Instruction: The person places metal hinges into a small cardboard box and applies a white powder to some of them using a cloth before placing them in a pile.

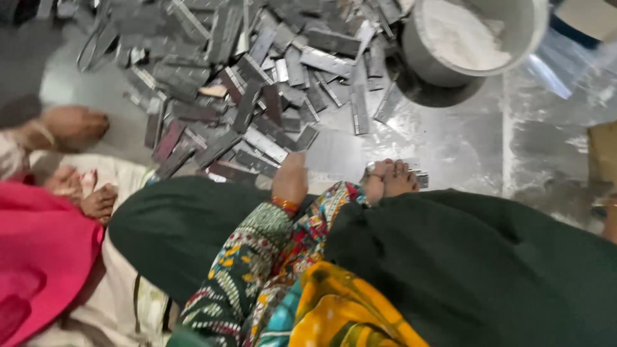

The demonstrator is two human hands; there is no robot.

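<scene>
My left hand (289, 180), with an orange bangle at the wrist, rests knuckles up at the near edge of a big heap of flat grey metal hinge pieces (257, 83) on the floor. Its fingers are tucked under and hidden. To its right, what looks like my right hand (387, 177), with a ring and curled fingers, lies on the floor. It touches a small metal piece (421, 180), and its grip is unclear. Patterned sleeves and my dark green knees fill the foreground.
A round metal pot (514, 45) of white powder stands at the back right on the shiny grey floor (463, 141). Another person in pink (38, 257) sits at the left, with a foot (71, 125) and a hand (96, 199) near the heap.
</scene>
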